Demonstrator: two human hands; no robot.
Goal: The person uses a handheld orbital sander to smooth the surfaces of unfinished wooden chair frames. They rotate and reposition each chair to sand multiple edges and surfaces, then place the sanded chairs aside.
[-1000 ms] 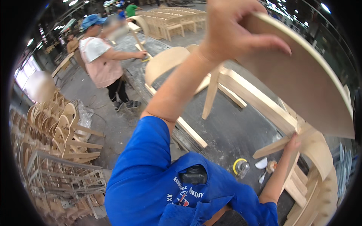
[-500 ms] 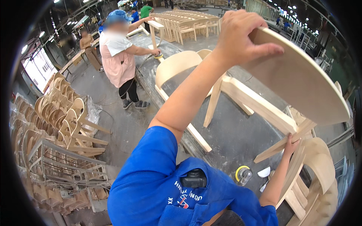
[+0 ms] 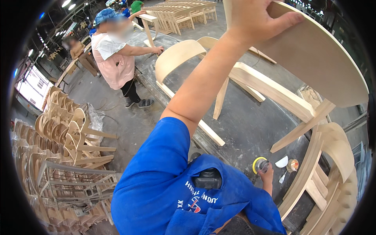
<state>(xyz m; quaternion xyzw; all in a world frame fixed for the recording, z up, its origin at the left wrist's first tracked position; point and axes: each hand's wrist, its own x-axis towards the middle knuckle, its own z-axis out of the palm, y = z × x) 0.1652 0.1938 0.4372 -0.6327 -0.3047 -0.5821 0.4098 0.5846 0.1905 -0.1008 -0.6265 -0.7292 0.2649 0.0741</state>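
Observation:
My left hand [image 3: 252, 21] is raised high and closed on the top edge of a wide curved backrest [image 3: 313, 58]. That pale wooden chair frame [image 3: 274, 92] stands tilted on the dark worktable, legs angled down. Low on the right, my right hand [image 3: 268, 176] is closed around a round power sander [image 3: 262, 165] with a yellow rim, which lies on the table. Just beyond it are a white half-round piece [image 3: 281, 161] and a small round container [image 3: 292, 165]. My right fingers are partly hidden by the sander.
Another chair frame [image 3: 178, 58] lies on the worktable [image 3: 243, 135] ahead. Stacked curved chair parts [image 3: 337, 156] crowd the right. A co-worker in a pink apron [image 3: 119, 66] stands across at the left, handling a wooden frame. Rows of chair frames [image 3: 66, 133] fill the left floor.
My right hand has left the chair frame's lower joint and moved down to the sander, closing on it. My left hand keeps its hold on the backrest. The view has shifted slightly.

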